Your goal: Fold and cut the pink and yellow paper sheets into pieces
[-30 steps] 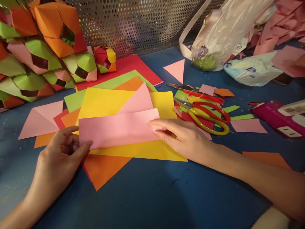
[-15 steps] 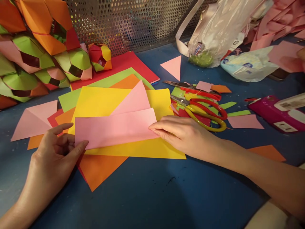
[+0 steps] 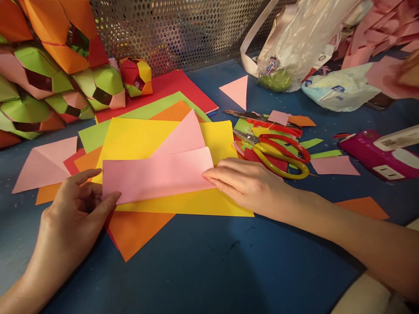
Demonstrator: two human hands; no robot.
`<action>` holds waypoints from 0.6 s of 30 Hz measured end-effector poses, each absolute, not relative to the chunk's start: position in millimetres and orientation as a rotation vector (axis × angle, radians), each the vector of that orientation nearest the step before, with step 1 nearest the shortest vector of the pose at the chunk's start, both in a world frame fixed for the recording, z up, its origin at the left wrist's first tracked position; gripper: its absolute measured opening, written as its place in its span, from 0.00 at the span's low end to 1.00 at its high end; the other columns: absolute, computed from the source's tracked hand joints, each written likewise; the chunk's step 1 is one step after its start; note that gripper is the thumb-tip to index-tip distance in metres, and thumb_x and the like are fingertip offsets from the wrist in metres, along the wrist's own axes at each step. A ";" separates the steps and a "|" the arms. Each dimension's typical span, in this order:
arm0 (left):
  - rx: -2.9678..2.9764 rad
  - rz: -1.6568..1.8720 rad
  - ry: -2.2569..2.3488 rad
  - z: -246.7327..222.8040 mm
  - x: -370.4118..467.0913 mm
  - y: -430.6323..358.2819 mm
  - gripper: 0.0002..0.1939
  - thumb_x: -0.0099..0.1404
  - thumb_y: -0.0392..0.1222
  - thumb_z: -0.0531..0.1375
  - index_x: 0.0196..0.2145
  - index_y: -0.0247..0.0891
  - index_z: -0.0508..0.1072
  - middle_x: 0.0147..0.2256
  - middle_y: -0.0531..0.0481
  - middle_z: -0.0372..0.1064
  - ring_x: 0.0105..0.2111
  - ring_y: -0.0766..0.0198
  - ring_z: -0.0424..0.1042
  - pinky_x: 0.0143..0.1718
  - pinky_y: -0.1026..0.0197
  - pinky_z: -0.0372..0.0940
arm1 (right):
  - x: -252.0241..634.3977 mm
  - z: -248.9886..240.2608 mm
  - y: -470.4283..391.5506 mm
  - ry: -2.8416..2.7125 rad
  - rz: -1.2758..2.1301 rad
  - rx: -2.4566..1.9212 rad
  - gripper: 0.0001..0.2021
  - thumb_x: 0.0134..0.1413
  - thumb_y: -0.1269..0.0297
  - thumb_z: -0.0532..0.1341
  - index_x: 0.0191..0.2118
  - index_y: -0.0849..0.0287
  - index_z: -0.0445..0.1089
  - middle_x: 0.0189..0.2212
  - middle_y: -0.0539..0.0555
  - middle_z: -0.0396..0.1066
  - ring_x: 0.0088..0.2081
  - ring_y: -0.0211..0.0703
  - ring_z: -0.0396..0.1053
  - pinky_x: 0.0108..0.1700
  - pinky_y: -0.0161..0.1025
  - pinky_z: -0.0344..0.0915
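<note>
A strip-shaped piece of pink paper (image 3: 157, 176), seemingly folded, is held between my two hands above a yellow sheet (image 3: 183, 203). My left hand (image 3: 77, 209) grips its left end, thumb in front and the other fingers behind. At the right end, my right hand (image 3: 244, 181) pinches the edge between thumb and fingers. Behind the strip, a pointed pink paper piece (image 3: 185, 137) lies on the yellow sheet. Orange paper (image 3: 139, 231), green paper (image 3: 94, 137) and red paper (image 3: 176, 89) fan out beneath. A creased pink sheet (image 3: 42, 165) rests left of the stack.
Folded paper models (image 3: 65, 39) are piled at the back left, against a perforated metal panel (image 3: 157, 30). Yellow-and-red scissors (image 3: 281, 152) and darker scissors (image 3: 262, 117) lie among paper scraps. A plastic bag (image 3: 294, 48), a tissue pack (image 3: 340, 87) and a magenta case (image 3: 376, 152) stand right. Another person's hand (image 3: 409, 76) holds pink paper.
My hands and the pink strip keep nearly the same pose. The whole view has shifted very slightly. At the right edge, the other person's hand has moved a little further into view.
</note>
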State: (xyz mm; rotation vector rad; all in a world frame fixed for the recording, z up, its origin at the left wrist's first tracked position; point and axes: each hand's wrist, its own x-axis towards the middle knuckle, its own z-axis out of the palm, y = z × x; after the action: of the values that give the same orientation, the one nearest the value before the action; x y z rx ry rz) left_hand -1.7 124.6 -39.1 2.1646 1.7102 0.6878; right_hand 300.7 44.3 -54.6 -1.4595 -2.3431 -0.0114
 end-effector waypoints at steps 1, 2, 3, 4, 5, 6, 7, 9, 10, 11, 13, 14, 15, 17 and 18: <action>2.170 0.684 1.710 -38.5 -1.2 124.4 0.26 0.57 0.55 0.62 0.51 0.49 0.64 0.30 0.58 0.70 0.26 0.65 0.70 0.31 0.63 0.64 | 300.8 -54.9 44.1 -2.356 -0.028 -1.461 0.12 0.65 0.74 0.49 0.40 0.62 0.71 0.29 0.54 0.71 0.32 0.39 0.68 0.33 0.37 0.64; 2.177 0.681 1.709 -38.4 -1.1 124.4 0.26 0.57 0.55 0.62 0.51 0.49 0.64 0.31 0.58 0.70 0.26 0.65 0.71 0.31 0.63 0.64 | 301.0 -55.2 43.8 -2.371 -0.045 -1.461 0.12 0.64 0.75 0.49 0.40 0.62 0.71 0.29 0.55 0.71 0.32 0.39 0.68 0.33 0.37 0.64; 2.185 0.677 1.707 -38.6 -1.6 124.6 0.26 0.57 0.55 0.62 0.51 0.49 0.64 0.31 0.58 0.70 0.26 0.65 0.71 0.31 0.63 0.64 | 301.0 -55.3 43.5 -2.386 -0.063 -1.458 0.12 0.63 0.75 0.49 0.40 0.62 0.71 0.30 0.55 0.70 0.32 0.39 0.68 0.33 0.37 0.63; 2.192 0.673 1.705 -39.1 -2.4 125.0 0.26 0.57 0.55 0.62 0.52 0.49 0.64 0.31 0.58 0.70 0.26 0.65 0.71 0.31 0.63 0.64 | 300.9 -55.4 43.1 -2.400 -0.081 -1.456 0.13 0.63 0.76 0.50 0.40 0.62 0.71 0.30 0.55 0.70 0.32 0.39 0.67 0.33 0.37 0.63; 2.200 0.674 1.703 -40.0 -3.6 125.5 0.26 0.57 0.55 0.62 0.52 0.50 0.63 0.31 0.58 0.70 0.27 0.65 0.71 0.31 0.63 0.64 | 300.6 -55.3 42.6 -2.412 -0.102 -1.457 0.13 0.62 0.77 0.50 0.39 0.62 0.71 0.30 0.54 0.70 0.32 0.39 0.67 0.33 0.37 0.62; 2.207 0.674 1.700 -40.9 -5.0 126.0 0.26 0.57 0.56 0.62 0.52 0.50 0.63 0.31 0.58 0.71 0.27 0.64 0.71 0.30 0.63 0.64 | 300.1 -55.1 42.0 -2.423 -0.127 -1.460 0.13 0.62 0.77 0.50 0.39 0.62 0.71 0.29 0.54 0.69 0.32 0.39 0.66 0.32 0.36 0.62; 2.213 0.671 1.697 -41.8 -6.2 126.6 0.26 0.57 0.56 0.62 0.52 0.50 0.63 0.31 0.58 0.71 0.27 0.64 0.72 0.30 0.63 0.64 | 299.3 -54.7 41.4 -2.429 -0.159 -1.467 0.13 0.61 0.78 0.50 0.38 0.61 0.71 0.29 0.53 0.68 0.31 0.39 0.66 0.32 0.36 0.61; 2.223 0.658 1.694 -42.9 -8.0 127.5 0.27 0.57 0.55 0.62 0.53 0.51 0.63 0.32 0.58 0.72 0.28 0.64 0.72 0.31 0.63 0.64 | 297.5 -53.9 40.3 -2.427 -0.232 -1.480 0.13 0.60 0.79 0.50 0.37 0.60 0.71 0.27 0.52 0.66 0.30 0.39 0.64 0.30 0.36 0.60; 2.229 0.656 1.693 -43.1 -8.3 127.7 0.27 0.58 0.55 0.62 0.53 0.51 0.63 0.32 0.58 0.72 0.28 0.63 0.72 0.31 0.63 0.64 | 296.6 -53.5 39.8 -2.420 -0.266 -1.485 0.13 0.59 0.79 0.50 0.37 0.60 0.71 0.26 0.52 0.66 0.29 0.39 0.64 0.30 0.36 0.60; 2.235 0.653 1.692 -43.0 -8.2 127.8 0.26 0.58 0.55 0.62 0.53 0.51 0.63 0.32 0.58 0.72 0.29 0.63 0.72 0.31 0.63 0.64 | 295.9 -53.1 39.5 -2.413 -0.292 -1.489 0.13 0.59 0.80 0.51 0.36 0.60 0.71 0.26 0.52 0.65 0.29 0.39 0.64 0.29 0.36 0.59; 2.246 0.651 1.689 -42.5 -7.3 127.4 0.26 0.58 0.53 0.62 0.53 0.51 0.63 0.32 0.58 0.71 0.29 0.64 0.72 0.31 0.63 0.64 | 295.0 -52.3 39.1 -2.424 -0.299 -1.504 0.14 0.58 0.80 0.51 0.37 0.61 0.71 0.26 0.52 0.65 0.29 0.39 0.64 0.29 0.36 0.60; 2.253 0.655 1.683 -42.4 -6.8 127.1 0.25 0.58 0.53 0.62 0.53 0.50 0.64 0.32 0.58 0.71 0.29 0.64 0.71 0.31 0.63 0.64 | 295.0 -52.1 39.1 -2.439 -0.285 -1.513 0.14 0.58 0.80 0.50 0.37 0.61 0.71 0.27 0.52 0.66 0.29 0.39 0.64 0.30 0.36 0.60; 2.260 0.658 1.674 -42.5 -6.3 126.8 0.25 0.59 0.53 0.62 0.53 0.50 0.64 0.32 0.58 0.71 0.28 0.65 0.71 0.31 0.63 0.64 | 295.1 -52.1 39.1 -2.451 -0.267 -1.522 0.14 0.59 0.80 0.50 0.37 0.60 0.71 0.27 0.52 0.66 0.30 0.39 0.64 0.30 0.36 0.61; 2.266 0.650 1.655 -43.3 -6.0 126.4 0.24 0.59 0.51 0.62 0.53 0.50 0.63 0.32 0.58 0.71 0.29 0.65 0.71 0.31 0.64 0.64 | 295.7 -53.1 38.9 -2.448 -0.238 -1.519 0.14 0.60 0.79 0.50 0.37 0.60 0.71 0.27 0.52 0.66 0.30 0.39 0.65 0.31 0.37 0.61; 2.266 0.646 1.648 -43.8 -6.2 126.5 0.24 0.59 0.50 0.62 0.53 0.49 0.63 0.32 0.58 0.71 0.29 0.66 0.71 0.31 0.64 0.64 | 296.0 -54.0 38.7 -2.434 -0.229 -1.506 0.14 0.60 0.78 0.50 0.38 0.59 0.71 0.27 0.52 0.66 0.30 0.39 0.65 0.31 0.37 0.62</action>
State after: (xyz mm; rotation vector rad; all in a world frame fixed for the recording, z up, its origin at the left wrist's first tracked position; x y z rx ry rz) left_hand -6.2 126.5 -43.8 2.2655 1.6476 0.6459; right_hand 296.0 38.7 -54.0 -1.5064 -2.4336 -0.2287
